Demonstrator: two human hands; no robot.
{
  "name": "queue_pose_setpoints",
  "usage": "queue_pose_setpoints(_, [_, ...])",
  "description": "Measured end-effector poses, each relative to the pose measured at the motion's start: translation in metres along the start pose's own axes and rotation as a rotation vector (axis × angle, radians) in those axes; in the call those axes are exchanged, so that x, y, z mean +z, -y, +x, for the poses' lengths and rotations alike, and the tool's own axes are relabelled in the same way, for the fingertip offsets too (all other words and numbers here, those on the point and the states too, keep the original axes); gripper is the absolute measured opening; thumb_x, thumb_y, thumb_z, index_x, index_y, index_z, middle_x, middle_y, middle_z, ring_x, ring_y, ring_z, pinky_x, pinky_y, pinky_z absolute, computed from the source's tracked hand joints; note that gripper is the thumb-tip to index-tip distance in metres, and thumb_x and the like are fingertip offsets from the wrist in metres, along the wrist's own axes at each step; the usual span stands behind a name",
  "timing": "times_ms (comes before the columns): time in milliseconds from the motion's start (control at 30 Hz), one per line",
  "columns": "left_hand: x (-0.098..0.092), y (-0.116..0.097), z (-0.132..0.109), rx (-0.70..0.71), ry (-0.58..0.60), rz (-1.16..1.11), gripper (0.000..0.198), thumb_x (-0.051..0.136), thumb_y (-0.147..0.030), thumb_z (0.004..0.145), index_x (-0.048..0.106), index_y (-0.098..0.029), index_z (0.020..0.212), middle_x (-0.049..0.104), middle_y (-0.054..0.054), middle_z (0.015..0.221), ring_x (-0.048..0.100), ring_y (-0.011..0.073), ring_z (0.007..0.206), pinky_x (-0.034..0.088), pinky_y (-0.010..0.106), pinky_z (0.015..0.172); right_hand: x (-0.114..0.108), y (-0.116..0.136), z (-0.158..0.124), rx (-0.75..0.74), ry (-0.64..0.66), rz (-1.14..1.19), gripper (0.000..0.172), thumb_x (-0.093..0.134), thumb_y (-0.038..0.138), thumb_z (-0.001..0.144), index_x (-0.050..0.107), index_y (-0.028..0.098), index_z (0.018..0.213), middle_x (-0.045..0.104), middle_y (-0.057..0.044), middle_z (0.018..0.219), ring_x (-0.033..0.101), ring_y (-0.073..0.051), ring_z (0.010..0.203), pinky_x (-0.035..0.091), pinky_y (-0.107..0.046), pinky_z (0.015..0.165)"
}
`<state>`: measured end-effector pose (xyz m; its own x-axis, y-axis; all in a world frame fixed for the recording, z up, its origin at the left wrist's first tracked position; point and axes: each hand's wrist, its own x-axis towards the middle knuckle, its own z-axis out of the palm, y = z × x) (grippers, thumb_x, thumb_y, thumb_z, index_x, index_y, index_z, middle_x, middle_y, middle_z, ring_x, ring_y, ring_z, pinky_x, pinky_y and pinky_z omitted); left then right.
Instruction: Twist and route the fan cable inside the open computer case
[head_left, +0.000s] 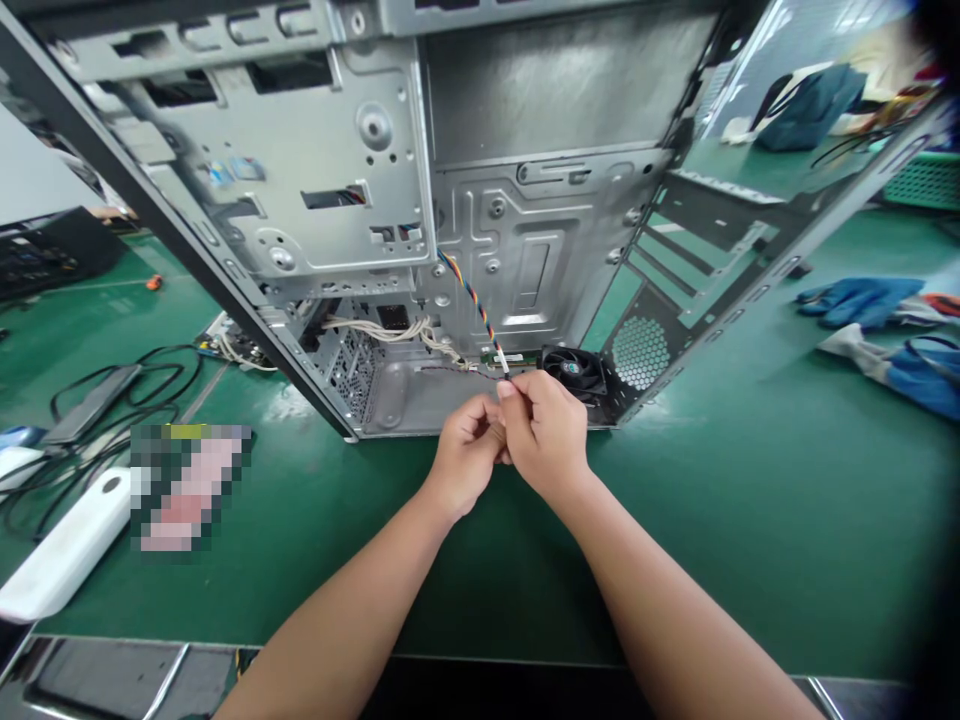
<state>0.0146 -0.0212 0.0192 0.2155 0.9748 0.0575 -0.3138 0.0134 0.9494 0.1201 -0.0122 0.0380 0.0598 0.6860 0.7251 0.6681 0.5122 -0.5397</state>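
Note:
An open metal computer case [540, 230] stands on the green table, its inside facing me. A twisted multicoloured cable [472, 297] runs down from behind the drive bracket to my hands. My right hand [544, 430] pinches its lower end, just below a white section. Close against it, my left hand [469, 450] has its fingers curled together; what they hold, if anything, is hidden. Behind my right hand a black fan [574, 370] rests in the case bottom. Pale cables [397, 330] lie inside the case at the left.
On the table [300, 540] at the left are a white power strip [75, 550], black cords [161, 385], a blurred-out pink item [196, 490] and a black device [56, 250]. Blue gloves [870, 300] lie at the right, near a green basket [922, 182].

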Motion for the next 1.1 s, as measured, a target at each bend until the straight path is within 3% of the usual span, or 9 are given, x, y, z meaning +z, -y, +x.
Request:
queue_pose_setpoints(233, [-0.0013,0.0021,-0.0045,0.238,-0.162,0.382,0.027,0.061,-0.034,0.086,0.051,-0.017,0.068,0.051,-0.002,0.063,0.045,0.0095,0.059,0.037,0.022,0.055,0.0009,-0.0020,-0.0033,-0.053,-0.036,0.003,0.019,0.053,0.024,0.090,0.052,0.021,0.071,0.053,0.002,0.060,0.050,-0.012,0.055,0.037,-0.027,0.053])
queue_pose_setpoints(333, [-0.0027,0.0032,-0.0064,0.286,-0.174,0.488,0.025,0.057,-0.031,0.089,0.052,-0.017,0.069,0.053,-0.001,0.066,0.046,0.0107,0.062,0.038,0.023,0.058,0.0017,-0.0027,-0.0042,-0.059,-0.041,0.002,0.018,0.053,0.024,0.090,0.053,0.021,0.072,0.054,0.001,0.060,0.050,-0.012,0.055,0.037,-0.027,0.053])
queue_pose_setpoints(867, [-0.0017,-0.0018,-0.0072,0.262,-0.097,0.419,0.026,0.055,-0.033,0.090,0.052,-0.017,0.070,0.051,-0.003,0.063,0.046,0.0098,0.057,0.037,0.022,0.056,0.0037,-0.0012,-0.0045,-0.105,-0.027,-0.022,0.021,0.046,0.021,0.093,0.048,0.022,0.072,0.055,0.001,0.061,0.051,-0.014,0.058,0.039,-0.027,0.056])
queue_pose_setpoints(1100, [-0.0033,0.0046,-0.0059,0.301,-0.135,0.470,0.023,0.053,-0.032,0.091,0.054,-0.018,0.073,0.054,0.000,0.069,0.048,0.0121,0.064,0.040,0.025,0.062,0.0036,-0.0016,-0.0051,-0.099,-0.063,-0.037,0.020,0.051,0.023,0.091,0.051,0.021,0.072,0.054,0.001,0.061,0.050,-0.013,0.055,0.039,-0.027,0.055])
